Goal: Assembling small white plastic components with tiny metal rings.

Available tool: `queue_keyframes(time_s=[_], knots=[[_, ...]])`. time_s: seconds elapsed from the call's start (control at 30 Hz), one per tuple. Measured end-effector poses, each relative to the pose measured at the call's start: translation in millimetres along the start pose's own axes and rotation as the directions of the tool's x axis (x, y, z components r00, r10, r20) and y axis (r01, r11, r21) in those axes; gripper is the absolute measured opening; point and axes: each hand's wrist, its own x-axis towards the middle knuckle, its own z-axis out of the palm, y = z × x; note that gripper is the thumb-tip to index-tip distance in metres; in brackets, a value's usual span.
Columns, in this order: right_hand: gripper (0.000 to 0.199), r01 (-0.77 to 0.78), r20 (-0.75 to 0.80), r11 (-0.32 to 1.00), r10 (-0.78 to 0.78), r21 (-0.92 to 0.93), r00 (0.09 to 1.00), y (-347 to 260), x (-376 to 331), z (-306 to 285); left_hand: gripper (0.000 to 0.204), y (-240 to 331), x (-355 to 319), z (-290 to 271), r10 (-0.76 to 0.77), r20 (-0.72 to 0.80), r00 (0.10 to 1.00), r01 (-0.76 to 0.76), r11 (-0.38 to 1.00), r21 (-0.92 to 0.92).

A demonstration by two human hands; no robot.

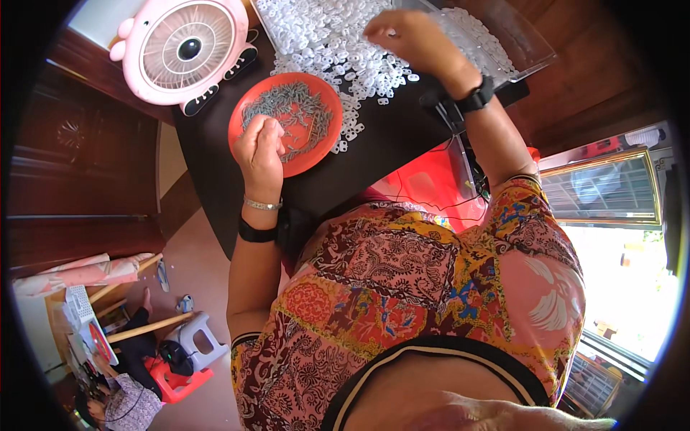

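My left hand [261, 152] is closed in a fist above the near edge of a round red plate [239, 147]. Whatever its fingers hold is hidden. Many small grey screws [291, 99], or screw-like pieces, lie spread on the plate. Off to the right, my right hand [417, 43] hovers over a large heap of small white plastic pieces [323, 32] with holes in them. Its fingers point left and are slightly bent, with a small gap between them. No piece can be made out in that hand.
A pink animal-shaped fan [190, 47] stands at the dark table's [377, 136] far left. A clear plastic bin [514, 43] with more white pieces sits at the far right. Beside the table is a red stool or chair [431, 179]. Another person [129, 402] sits at the lower left.
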Motion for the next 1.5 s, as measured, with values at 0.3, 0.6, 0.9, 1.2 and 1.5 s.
queue_keyframes(time_s=[0.3, 0.6, 0.9, 1.2, 1.5], knots=[[0.018, 0.160, 0.374, 0.963, -0.069, -0.216, 0.925, 0.0, -5.6, 70.2, 0.026, -9.3, 5.8, 0.3, 0.002, 0.003, 1.000, -0.002, 1.000, -0.003], [0.013, 0.218, 0.326, 0.935, -0.121, -0.280, 0.937, 2.8, -5.8, 84.7, 0.025, -10.8, 6.3, 3.5, 0.010, 0.004, 1.000, -0.010, 1.000, -0.021], [0.014, 0.306, 0.460, 0.874, -0.110, -0.378, 0.881, 3.7, 10.4, 91.2, 0.024, -20.2, 13.0, 3.7, 0.018, 0.004, 1.000, -0.018, 0.999, 0.034], [0.025, 0.063, 0.295, 0.996, -0.044, -0.056, 0.955, 19.4, 20.6, 80.3, 0.021, -29.0, 20.0, 5.2, 0.038, -0.031, 0.999, -0.038, 0.999, 0.005], [0.015, 0.047, 0.228, 0.824, -0.210, 0.565, 0.951, -55.4, 32.5, 68.3, 0.036, -10.3, 22.4, 3.2, -0.179, 0.070, 0.981, 0.186, 0.976, -0.113]])
